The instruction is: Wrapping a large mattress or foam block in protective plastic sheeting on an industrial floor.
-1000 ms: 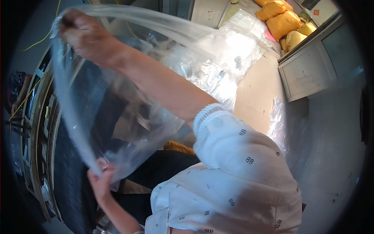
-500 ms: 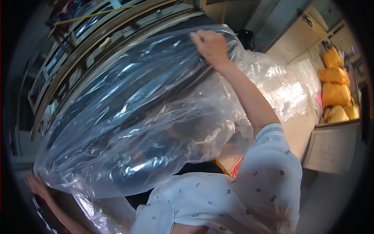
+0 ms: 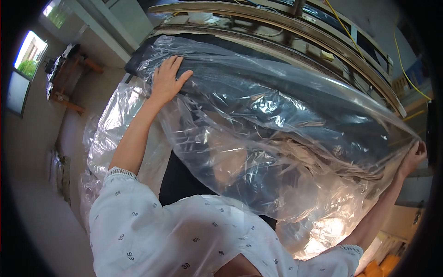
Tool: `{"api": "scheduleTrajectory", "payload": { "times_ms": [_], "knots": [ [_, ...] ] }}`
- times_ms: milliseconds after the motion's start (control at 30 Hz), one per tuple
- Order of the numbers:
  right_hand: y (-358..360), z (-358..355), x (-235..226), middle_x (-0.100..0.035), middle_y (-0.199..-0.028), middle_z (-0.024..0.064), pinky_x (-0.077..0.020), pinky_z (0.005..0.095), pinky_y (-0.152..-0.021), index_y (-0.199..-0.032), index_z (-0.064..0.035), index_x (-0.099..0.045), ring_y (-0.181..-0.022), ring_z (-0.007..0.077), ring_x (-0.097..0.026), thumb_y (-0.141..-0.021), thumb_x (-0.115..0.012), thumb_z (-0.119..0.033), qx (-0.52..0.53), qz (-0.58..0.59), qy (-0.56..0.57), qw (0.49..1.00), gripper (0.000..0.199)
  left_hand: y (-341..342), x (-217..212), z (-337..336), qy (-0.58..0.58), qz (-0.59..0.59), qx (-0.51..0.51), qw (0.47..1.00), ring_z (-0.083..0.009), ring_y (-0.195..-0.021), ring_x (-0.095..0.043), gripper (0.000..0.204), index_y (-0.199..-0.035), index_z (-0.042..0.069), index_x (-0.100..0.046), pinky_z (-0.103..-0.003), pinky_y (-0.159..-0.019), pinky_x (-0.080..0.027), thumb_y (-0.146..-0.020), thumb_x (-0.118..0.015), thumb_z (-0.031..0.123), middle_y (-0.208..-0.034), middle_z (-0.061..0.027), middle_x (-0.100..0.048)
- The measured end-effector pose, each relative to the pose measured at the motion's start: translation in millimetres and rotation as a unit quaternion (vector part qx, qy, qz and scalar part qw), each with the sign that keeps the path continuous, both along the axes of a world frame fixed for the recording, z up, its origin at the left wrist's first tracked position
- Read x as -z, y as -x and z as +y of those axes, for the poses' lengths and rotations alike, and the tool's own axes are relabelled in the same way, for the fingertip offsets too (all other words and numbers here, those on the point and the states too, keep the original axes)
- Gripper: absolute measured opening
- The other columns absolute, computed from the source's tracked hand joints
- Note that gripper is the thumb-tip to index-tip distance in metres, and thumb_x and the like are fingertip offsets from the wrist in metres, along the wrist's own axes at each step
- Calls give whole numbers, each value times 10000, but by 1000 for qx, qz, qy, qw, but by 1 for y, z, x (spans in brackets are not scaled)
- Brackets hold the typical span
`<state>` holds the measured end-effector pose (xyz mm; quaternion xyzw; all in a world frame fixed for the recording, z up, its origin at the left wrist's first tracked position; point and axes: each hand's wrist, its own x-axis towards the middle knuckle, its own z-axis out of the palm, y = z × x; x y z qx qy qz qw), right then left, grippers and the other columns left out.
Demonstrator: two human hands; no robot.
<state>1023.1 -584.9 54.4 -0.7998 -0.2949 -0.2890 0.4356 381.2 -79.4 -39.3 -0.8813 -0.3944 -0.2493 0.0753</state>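
Observation:
A large, clear plastic sheet (image 3: 300,161) spreads in folds over a dark-topped bench in front of me. My left hand (image 3: 167,79) lies flat on the plastic near the far left end of the bench, its fingers apart. Stretched far out to the right, my right hand (image 3: 414,156) is closed on the edge of the sheet, which pulls into taut creases toward it. Below my left arm, more plastic hangs down toward the floor. The near edge of the sheet drapes against my body.
Behind the sheet runs a long frame with a wooden rail (image 3: 277,23) and a yellow cord (image 3: 344,27). A wooden stand (image 3: 69,83) is by the window at the left. Orange bundles (image 3: 385,267) show at the lower right.
My view has swung to the left. My left hand has gone from the sheet's edge to lying flat with spread fingers. My right hand, gripping the plastic, now reaches far to the right.

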Motion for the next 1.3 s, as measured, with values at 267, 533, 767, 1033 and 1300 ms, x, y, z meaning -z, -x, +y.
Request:
{"api": "scheduleTrajectory", "payload": {
  "times_ms": [267,533,767,1033,1300],
  "knots": [
    [88,10,82,-403,-1369,191,-274,376,-1049,-1335,-44,-407,-1258,346,-385,-955,-402,-339,-35,14,428,903,482,41,-25,18,53,20,-132,990,-295,-1020,-541,540,-1245,117,-520,-439,-817,-422,-851,-524,486,-1209,-92,-544],
    [59,19,82,-382,-1379,212,-252,347,-1062,-1308,-13,-439,-1296,330,-337,-963,-396,-293,-41,111,401,908,447,19,-19,62,-23,30,-87,996,-285,-1078,-501,497,-1137,119,-574,-451,-862,-398,-832,-530,508,-1202,-89,-524],
    [96,-4,59,-359,-1388,223,-225,347,-1075,-1322,-14,-416,-1306,329,-314,-963,-411,-283,-38,130,416,899,449,49,-30,28,-30,128,-209,969,-276,-973,-548,500,-1128,90,-567,-445,-728,-401,-835,-532,494,-1021,-95,-583],
    [64,24,92,-419,-1343,215,-269,364,-1049,-1294,-9,-424,-1252,353,-384,-976,-371,-300,-13,17,376,927,434,43,-26,82,-85,49,-131,986,-239,-967,-560,290,-1014,115,-627,-484,-855,-361,-884,-510,346,-996,-27,-603],
    [-4,-2,82,-440,-1335,182,-300,321,-1022,-1304,-3,-416,-1242,301,-410,-959,-343,-448,58,248,425,868,568,45,-20,84,-25,9,-156,987,-284,-984,-559,325,-1060,105,-623,-460,-897,-385,-878,-526,355,-1103,-82,-584]
  ]
}}
